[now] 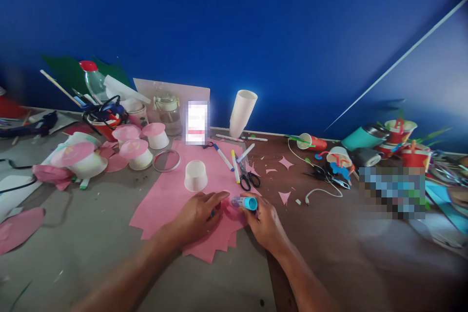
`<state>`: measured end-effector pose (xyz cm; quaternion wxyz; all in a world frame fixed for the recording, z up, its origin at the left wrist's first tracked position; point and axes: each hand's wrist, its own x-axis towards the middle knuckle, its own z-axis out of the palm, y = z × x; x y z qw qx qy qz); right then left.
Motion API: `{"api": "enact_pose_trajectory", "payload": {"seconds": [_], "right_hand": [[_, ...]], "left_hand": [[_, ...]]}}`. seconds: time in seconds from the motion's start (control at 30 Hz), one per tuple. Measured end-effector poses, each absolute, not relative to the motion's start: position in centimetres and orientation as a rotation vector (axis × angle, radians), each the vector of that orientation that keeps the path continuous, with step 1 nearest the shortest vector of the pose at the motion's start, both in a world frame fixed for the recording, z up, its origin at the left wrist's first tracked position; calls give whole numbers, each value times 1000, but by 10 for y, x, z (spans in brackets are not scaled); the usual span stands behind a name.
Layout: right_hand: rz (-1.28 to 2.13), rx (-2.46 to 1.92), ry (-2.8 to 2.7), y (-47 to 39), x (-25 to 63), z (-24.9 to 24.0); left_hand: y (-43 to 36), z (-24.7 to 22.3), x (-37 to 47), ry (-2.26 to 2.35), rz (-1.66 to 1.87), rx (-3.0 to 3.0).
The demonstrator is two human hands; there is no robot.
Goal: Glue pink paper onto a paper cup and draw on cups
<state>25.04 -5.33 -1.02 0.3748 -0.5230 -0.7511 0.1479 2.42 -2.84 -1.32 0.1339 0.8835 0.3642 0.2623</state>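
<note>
My right hand (265,219) is closed around a glue stick (241,202), its turquoise end towards the right. My left hand (201,214) is curled just left of it, with a small blue piece (212,213) showing between the fingers; most of that piece is hidden, and it may be a cap. A bit of pink paper (229,208) lies between the two hands, partly covered. Under both hands are stacked pink paper sheets (157,204). An upside-down white paper cup (196,175) stands on the sheets beyond my left hand.
Black scissors (250,180), markers (235,165) and a tape roll (166,160) lie beyond my hands. Cups with pink paper tops (136,153) stand left. A leaning stack of white cups (243,113) and a lit phone (196,122) are at the back. Pink scraps (284,197) and a white cable (325,191) lie right.
</note>
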Motion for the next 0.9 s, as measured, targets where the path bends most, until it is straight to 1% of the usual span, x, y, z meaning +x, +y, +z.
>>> {"api": "enact_pose_trajectory", "payload": {"seconds": [0.23, 0.43, 0.9], "right_hand": [[304, -1306, -1971, -55, 252, -7], [312, -1315, -1999, -57, 254, -4], [488, -1372, -2002, -61, 254, 9]], "left_hand": [[-31, -17, 27, 1047, 728, 2571], [-31, -21, 29, 1030, 830, 2586], [-33, -16, 31, 986, 794, 2607]]}}
